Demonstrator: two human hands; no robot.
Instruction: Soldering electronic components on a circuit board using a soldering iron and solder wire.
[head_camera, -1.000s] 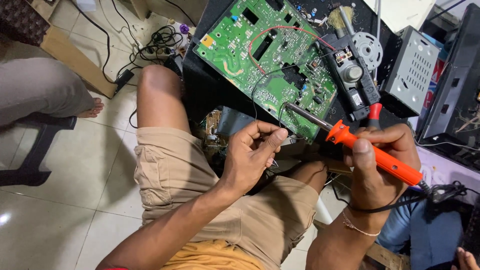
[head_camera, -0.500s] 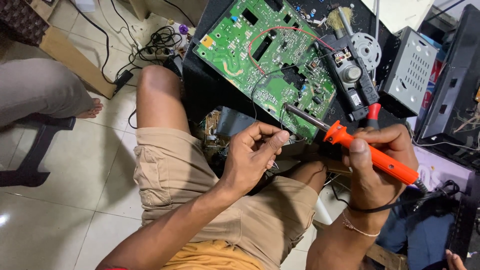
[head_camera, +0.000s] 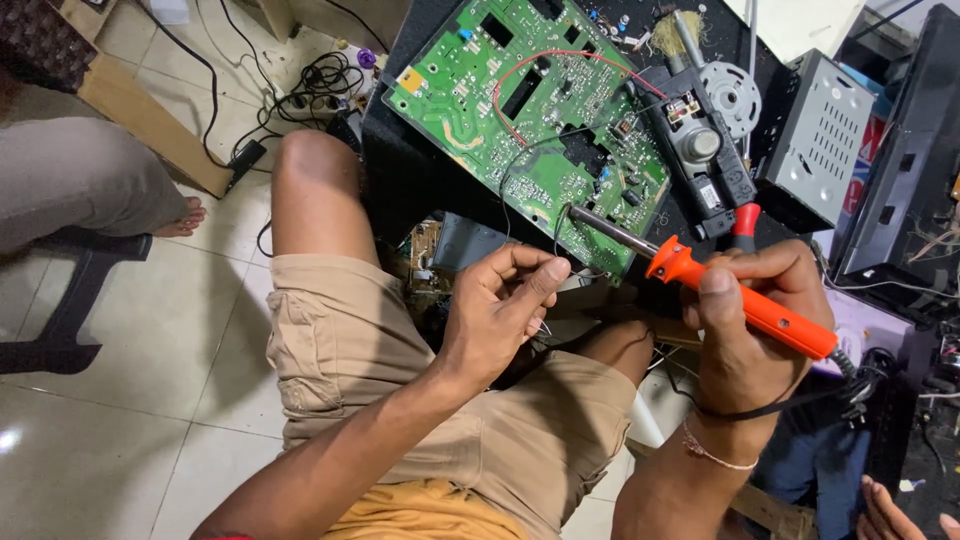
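On the left, pale floor tiles (head_camera: 150, 330) carry a tangle of black cables (head_camera: 300, 90) and a wooden board (head_camera: 150, 130); another person's leg in grey trousers (head_camera: 80, 180) rests there on a dark stool (head_camera: 70, 300).

The left hand (head_camera: 500, 310) hovers over the lap, just below the near edge of the board. Its grip is nearly closed, thumb and forefinger pinched together on something thin, seemingly a strand of wire or solder; it is too fine to tell.

The green circuit board (head_camera: 530, 110) lies tilted on a black surface (head_camera: 400, 170), component side up, with a red wire (head_camera: 560, 60) looping across it and a black wire beside that. The soldering work looks to be in progress, not finished: the metal tip of the soldering iron (head_camera: 740, 300) sits at the board's near edge, touching or just above it, and no joint can be made out there.

The right hand (head_camera: 760, 330) has its grip wrapped fully round the iron's orange handle, the cord trailing toward the wrist.

Farther right, a black mechanism with a round motor part (head_camera: 700, 150) lies against the board, then a grey perforated metal case (head_camera: 820, 130) and dark equipment housings (head_camera: 900, 180). At the lower right corner, someone else's fingers (head_camera: 890, 510) show.
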